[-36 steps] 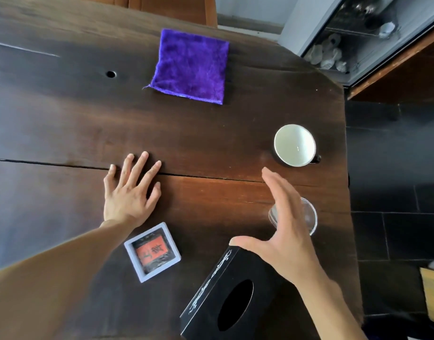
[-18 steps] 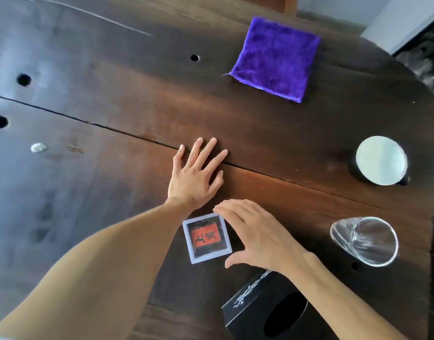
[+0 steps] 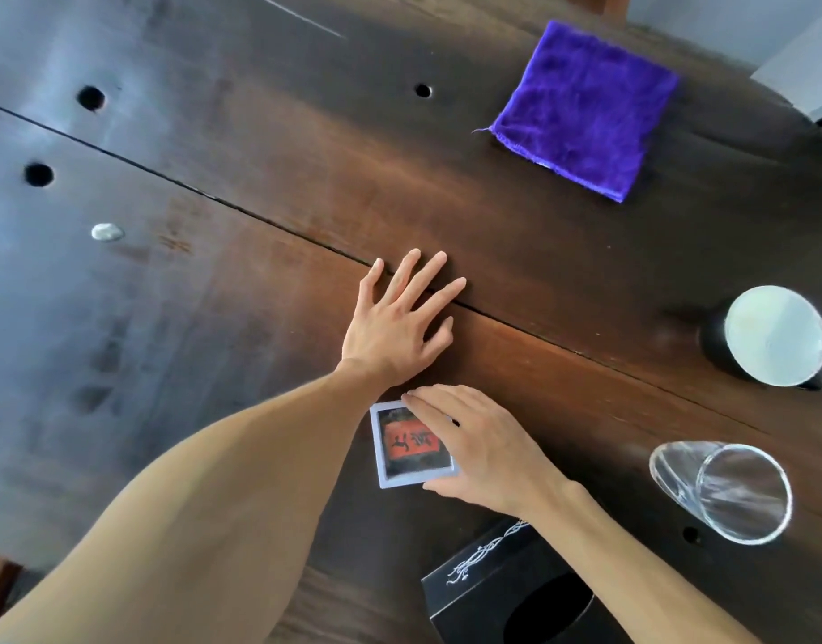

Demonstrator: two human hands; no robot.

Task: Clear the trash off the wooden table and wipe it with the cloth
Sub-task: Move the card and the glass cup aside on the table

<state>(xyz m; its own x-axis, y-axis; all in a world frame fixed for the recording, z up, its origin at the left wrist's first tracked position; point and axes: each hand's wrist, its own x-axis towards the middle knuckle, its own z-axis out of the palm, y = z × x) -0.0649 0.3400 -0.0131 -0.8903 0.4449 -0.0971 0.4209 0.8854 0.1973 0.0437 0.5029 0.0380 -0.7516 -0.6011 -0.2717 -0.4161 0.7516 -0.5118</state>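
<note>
Two hands down: your left hand (image 3: 398,334) lies flat and open on the wooden table (image 3: 260,188), your right hand (image 3: 481,450) pinches the small packet (image 3: 411,446); it could slip, and your elbow nears the tissue box (image 3: 506,592).

soft daylight, glare on table (image 3: 120,62), slight blur

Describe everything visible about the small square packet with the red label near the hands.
The square packet is flat, with a pale, whitish border framing a dark panel and a red-orange patch bearing dark characters; the material looks like plastic or foil. It lies face up on the wooden table, slightly rotated, just behind the black tissue box. The right hand covers its right edge, fingers on the far corner, thumb by the near edge. The left hand rests flat beyond it, apart.
</note>
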